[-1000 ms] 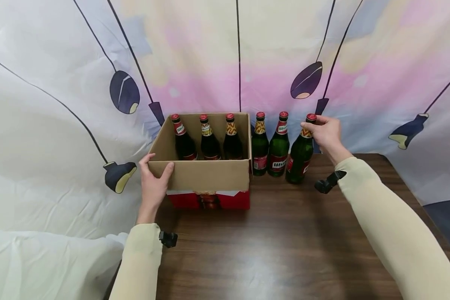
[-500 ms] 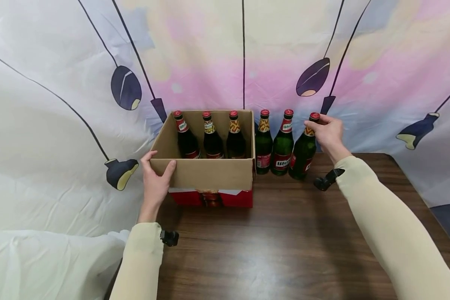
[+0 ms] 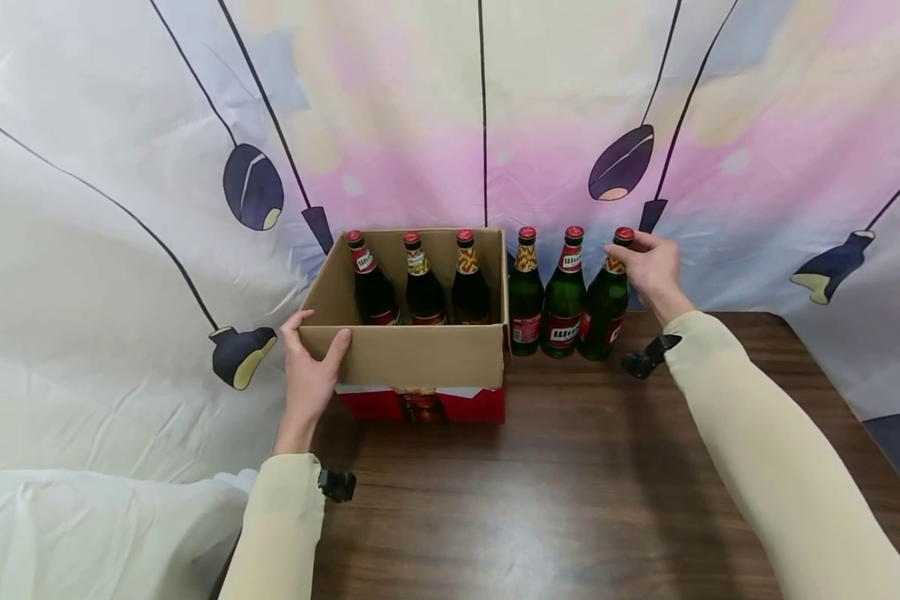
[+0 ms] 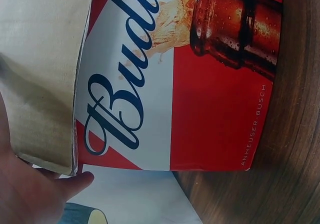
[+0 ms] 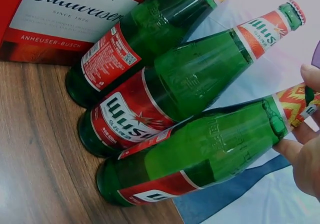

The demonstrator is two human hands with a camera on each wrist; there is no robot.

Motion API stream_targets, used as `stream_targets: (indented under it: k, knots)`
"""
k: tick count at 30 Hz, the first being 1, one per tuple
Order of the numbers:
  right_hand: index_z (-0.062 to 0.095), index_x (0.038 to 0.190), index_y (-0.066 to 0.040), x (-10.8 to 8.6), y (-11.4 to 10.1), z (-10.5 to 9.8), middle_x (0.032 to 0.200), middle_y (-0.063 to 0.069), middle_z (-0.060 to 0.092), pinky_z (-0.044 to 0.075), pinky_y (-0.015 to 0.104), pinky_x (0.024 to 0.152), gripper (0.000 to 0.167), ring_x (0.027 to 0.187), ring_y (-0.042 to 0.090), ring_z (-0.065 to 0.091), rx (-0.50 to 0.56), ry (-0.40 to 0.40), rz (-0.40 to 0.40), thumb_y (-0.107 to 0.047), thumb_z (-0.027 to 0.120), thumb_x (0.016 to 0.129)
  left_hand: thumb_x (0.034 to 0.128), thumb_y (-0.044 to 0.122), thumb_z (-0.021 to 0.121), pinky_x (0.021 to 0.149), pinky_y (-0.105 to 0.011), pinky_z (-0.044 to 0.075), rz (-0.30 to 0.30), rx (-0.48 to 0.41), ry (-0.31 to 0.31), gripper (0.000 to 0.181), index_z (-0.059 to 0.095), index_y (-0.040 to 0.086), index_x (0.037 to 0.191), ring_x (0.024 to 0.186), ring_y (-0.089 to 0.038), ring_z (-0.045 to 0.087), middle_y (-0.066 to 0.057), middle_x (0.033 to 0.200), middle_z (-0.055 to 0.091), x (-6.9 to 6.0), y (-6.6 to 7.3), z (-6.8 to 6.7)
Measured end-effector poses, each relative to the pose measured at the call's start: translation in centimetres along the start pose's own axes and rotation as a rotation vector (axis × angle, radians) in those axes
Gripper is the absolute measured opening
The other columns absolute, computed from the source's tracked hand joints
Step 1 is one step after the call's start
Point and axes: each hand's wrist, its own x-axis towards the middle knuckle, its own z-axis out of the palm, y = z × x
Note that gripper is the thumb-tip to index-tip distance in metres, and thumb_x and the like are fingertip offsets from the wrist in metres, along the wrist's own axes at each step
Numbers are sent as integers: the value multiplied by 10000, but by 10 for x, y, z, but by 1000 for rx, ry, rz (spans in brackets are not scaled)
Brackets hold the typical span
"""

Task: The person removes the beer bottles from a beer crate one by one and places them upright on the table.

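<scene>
My left hand [image 3: 309, 379] grips the front left corner of an open cardboard box [image 3: 420, 357], thumb on the turned-up front flap. Three capped beer bottles stand inside, among them a left bottle [image 3: 375, 293]; their lower parts are hidden by the flap. Right of the box, three green beer bottles form a row: the near-box bottle [image 3: 526, 296], the middle bottle [image 3: 562, 300] and the right-hand bottle [image 3: 604, 304]. My right hand [image 3: 656, 271] pinches the neck of the right-hand one, whose base is on the table. In the right wrist view, its red label [image 5: 165, 186] touches or nearly touches the middle bottle.
The brown wooden table [image 3: 510, 492] reaches forward to a patterned fabric backdrop [image 3: 412, 108]. White cloth [image 3: 105, 533] hangs at the left side. The box's red printed front [image 4: 215, 119] faces me.
My right hand has brought the right-hand bottle slightly back, up against the middle one, and it stands straighter. The left hand keeps its grip on the box. The head view shifts a little.
</scene>
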Motion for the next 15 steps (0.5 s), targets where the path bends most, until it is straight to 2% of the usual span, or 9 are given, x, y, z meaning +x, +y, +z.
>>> stream_targets:
  k: [3,5,6,8,10,11,13,15]
  knots:
    - [595,1502,-92,-4,-4,-2,1336,50,659,516,320,1014,622,1205,154,580,-27,-11,-27,-345,777,964,1000,293,726,1145,-525,310,-5,5,-3,703,319,101,1540,1410,-324,387,-163,1620,347,-2,-1,0]
    - [582,1518,-113,-10,-10,0,1468,108,623,500,301,1052,633,1290,176,572,-4,49,-70,-367,762,966,999,284,727,1147,-517,309,-11,5,-6,700,320,101,1538,1414,-323,389,-161,1626,345,-4,-2,-1]
    - [600,1503,-116,-13,-15,2,1478,134,625,501,281,1043,612,1285,170,585,31,98,-107,-351,764,962,997,276,730,1145,-511,310,-11,0,-6,700,321,101,1538,1414,-323,392,-159,1628,346,-4,-2,-1]
    - [671,1431,-114,-20,-27,10,1407,108,689,513,228,978,521,1190,115,644,120,202,-204,-295,764,951,996,268,732,1136,-497,313,-7,-8,-2,696,325,103,1536,1410,-316,398,-153,1625,351,-4,-2,-1]
    - [772,1278,-89,-26,-40,23,1166,27,789,514,180,838,370,977,54,695,202,273,-309,-236,768,938,994,260,735,1128,-482,314,-1,-14,4,694,328,102,1534,1406,-308,403,-150,1618,358,-3,-1,-2]
    - [801,1211,-76,-30,-46,30,1029,-16,802,511,176,767,313,852,36,690,238,272,-351,-210,775,930,994,259,735,1126,-479,314,3,-14,7,692,330,102,1533,1405,-306,405,-150,1615,361,-3,-1,-2]
    - [815,1144,-40,-36,-56,46,860,-121,763,500,179,661,254,688,11,658,276,198,-399,-168,783,928,995,270,735,1124,-481,319,7,-8,7,691,332,105,1531,1400,-307,408,-156,1606,364,-1,0,-1]
    - [813,1129,-20,-41,-60,61,813,-187,730,496,170,632,252,653,-3,639,289,86,-394,-168,796,926,996,289,733,1125,-497,325,4,-2,-1,699,326,113,1535,1397,-316,406,-165,1604,362,-1,1,0]
